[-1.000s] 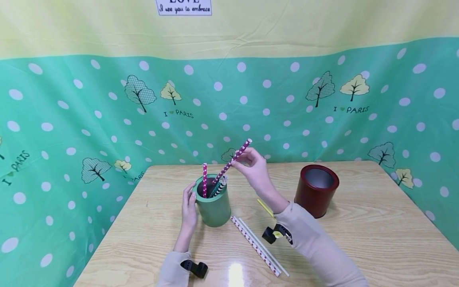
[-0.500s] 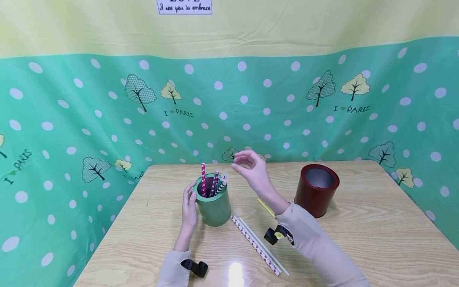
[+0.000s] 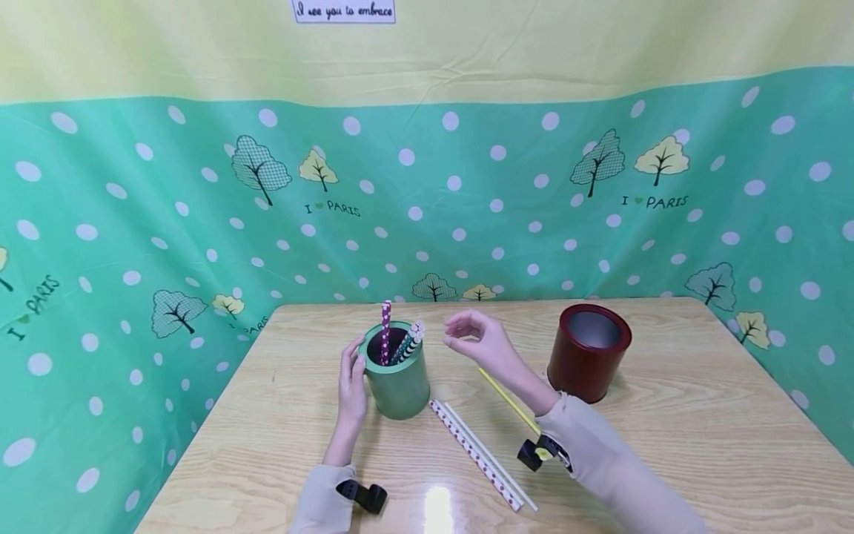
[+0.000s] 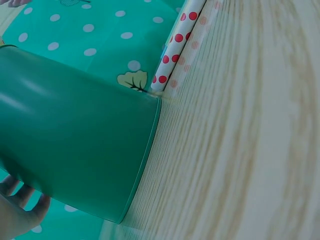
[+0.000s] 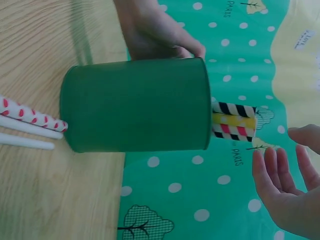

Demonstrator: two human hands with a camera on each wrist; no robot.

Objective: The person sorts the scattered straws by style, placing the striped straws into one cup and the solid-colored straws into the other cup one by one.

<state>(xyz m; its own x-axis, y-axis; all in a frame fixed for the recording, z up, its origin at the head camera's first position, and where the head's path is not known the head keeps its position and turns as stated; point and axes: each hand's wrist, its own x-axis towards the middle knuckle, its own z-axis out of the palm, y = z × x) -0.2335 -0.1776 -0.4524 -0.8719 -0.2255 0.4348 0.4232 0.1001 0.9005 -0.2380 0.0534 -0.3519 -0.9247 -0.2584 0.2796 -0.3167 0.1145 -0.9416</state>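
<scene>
Upright on the table, a green can [image 3: 400,389] holds several patterned paper straws. A magenta white-dotted straw [image 3: 385,334] sticks up highest, and black-and-white striped straws [image 3: 411,341] lean at the right side. My left hand [image 3: 351,389] holds the can's left side, its fingers round the wall near the rim. In the right wrist view, part of this hand [image 5: 157,32] shows behind the can. To the can's right, my right hand [image 3: 487,345] hovers with loosely bent fingers and nothing between them. In the right wrist view, its fingertips are near the straw ends [image 5: 242,121].
Red-dotted white straws [image 3: 477,456] and a plain white straw [image 3: 494,460] lie before the green can. A yellow straw [image 3: 507,400] lies partly under my right forearm. A dark red can [image 3: 583,363] stands at right. A polka-dotted cloth [image 3: 454,200] hangs behind the table [image 3: 700,415].
My right hand has let go of a dark magenta dotted straw, which has dropped into the green can. The hand has then moved right and slightly down. My left hand has stayed put.
</scene>
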